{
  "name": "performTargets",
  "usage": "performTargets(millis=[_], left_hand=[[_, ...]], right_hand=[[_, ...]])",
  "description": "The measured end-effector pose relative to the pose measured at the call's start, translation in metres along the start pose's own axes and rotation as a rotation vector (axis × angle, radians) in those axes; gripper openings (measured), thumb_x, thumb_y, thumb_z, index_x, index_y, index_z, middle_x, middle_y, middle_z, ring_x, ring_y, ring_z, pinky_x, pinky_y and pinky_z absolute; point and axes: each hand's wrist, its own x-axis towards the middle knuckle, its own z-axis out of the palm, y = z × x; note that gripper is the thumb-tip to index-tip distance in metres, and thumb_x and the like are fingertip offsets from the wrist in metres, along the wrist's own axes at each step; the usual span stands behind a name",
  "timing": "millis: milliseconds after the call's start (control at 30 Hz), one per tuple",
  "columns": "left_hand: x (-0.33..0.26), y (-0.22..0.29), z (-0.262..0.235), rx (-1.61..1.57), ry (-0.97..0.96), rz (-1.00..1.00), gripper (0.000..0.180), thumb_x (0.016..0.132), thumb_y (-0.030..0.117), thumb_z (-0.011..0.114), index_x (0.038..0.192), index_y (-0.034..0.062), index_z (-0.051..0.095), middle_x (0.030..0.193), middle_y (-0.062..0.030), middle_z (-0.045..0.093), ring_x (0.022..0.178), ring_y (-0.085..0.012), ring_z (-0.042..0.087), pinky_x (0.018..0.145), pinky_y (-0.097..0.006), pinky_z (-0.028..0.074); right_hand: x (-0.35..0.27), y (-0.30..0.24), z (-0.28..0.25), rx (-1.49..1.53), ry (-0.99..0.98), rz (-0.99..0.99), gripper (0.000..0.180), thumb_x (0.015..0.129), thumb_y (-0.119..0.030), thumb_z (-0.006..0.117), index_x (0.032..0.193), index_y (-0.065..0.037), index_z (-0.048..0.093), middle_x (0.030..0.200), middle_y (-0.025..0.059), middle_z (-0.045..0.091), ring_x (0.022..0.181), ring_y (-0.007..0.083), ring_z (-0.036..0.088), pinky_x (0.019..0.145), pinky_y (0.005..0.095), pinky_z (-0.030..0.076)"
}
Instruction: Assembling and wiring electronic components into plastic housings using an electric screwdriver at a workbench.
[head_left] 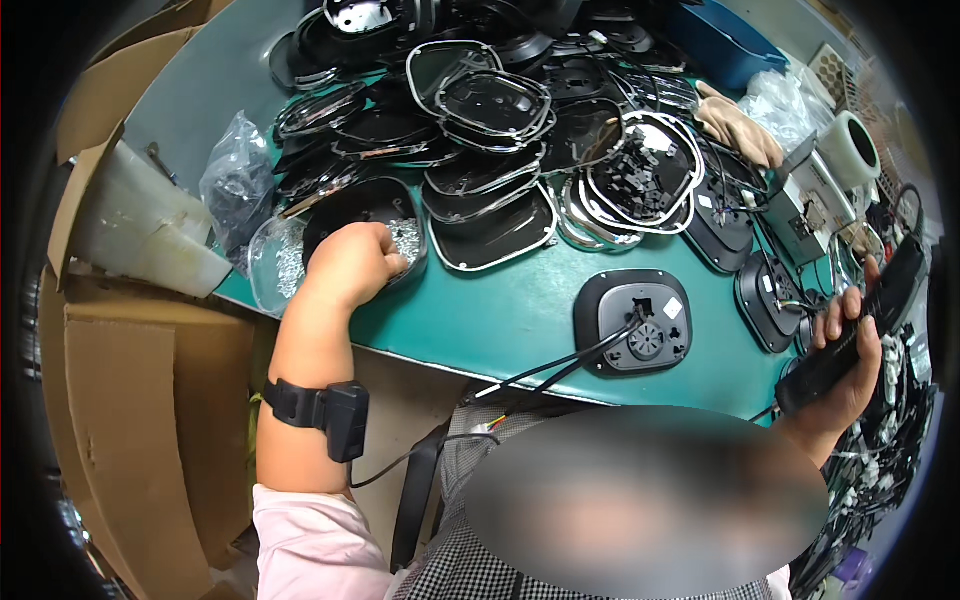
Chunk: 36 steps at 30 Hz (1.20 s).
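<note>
My left hand reaches into a container of small silver screws near the table's front edge. Its fingers are curled closed, and what they may pinch is hidden. A clear tub with more silver pieces sits just left of it. At the right, my right hand grips a black handheld tool that looks like an electric screwdriver, held at a slant. Between my hands a black housing lies with its vented back up, two dark cables running from it toward me.
Stacked black covers with pale rims fill the back. Small black parts lie in one cover. More black housings, a glove, a blue bin and a metal box are at right. Cardboard boxes stand left.
</note>
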Motion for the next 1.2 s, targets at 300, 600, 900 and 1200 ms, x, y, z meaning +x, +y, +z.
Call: performTargets(millis=[300,600,900,1200], left_hand=[[0.007,-0.018,0.01,-0.244,0.035,0.063,0.024,0.079,0.018,0.079,0.092,0.0022,0.069,0.081,-0.0117,0.068,0.075,-0.0254,0.067,0.069,-0.036,0.052],[0.009,-0.004,0.003,-0.206,-0.044,0.073,0.015,0.082,0.013,0.074,0.087,0.0009,0.066,0.071,-0.0107,0.063,0.068,-0.0205,0.062,0.065,-0.035,0.05],[0.003,0.004,-0.006,-0.188,-0.035,0.076,0.013,0.084,0.01,0.073,0.09,-0.0002,0.068,0.072,-0.0115,0.065,0.066,-0.0199,0.061,0.065,-0.033,0.049],[-0.01,0.006,-0.008,-0.33,0.175,-0.041,0.013,0.09,0.009,0.067,0.099,0.0004,0.07,0.073,-0.0069,0.066,0.065,-0.013,0.061,0.061,-0.03,0.048]], right_hand=[[0.0,-0.007,0.028,-0.07,-0.001,-0.041,0.069,0.091,-0.021,0.06,0.146,0.007,0.032,0.099,0.0072,0.053,0.08,0.0126,0.051,0.065,0.0237,0.044],[-0.003,-0.007,0.041,-0.075,0.049,-0.113,0.065,0.087,-0.023,0.064,0.141,0.005,0.04,0.093,0.0073,0.054,0.074,0.0141,0.053,0.062,0.0273,0.046],[-0.004,-0.001,0.047,-0.012,0.038,-0.135,0.065,0.085,-0.019,0.066,0.138,0.008,0.041,0.091,0.0087,0.06,0.072,0.0149,0.056,0.059,0.0292,0.048],[-0.003,0.002,0.05,-0.036,0.009,-0.143,0.066,0.089,-0.022,0.061,0.142,0.008,0.036,0.094,0.0086,0.055,0.075,0.0146,0.054,0.063,0.0282,0.048]])
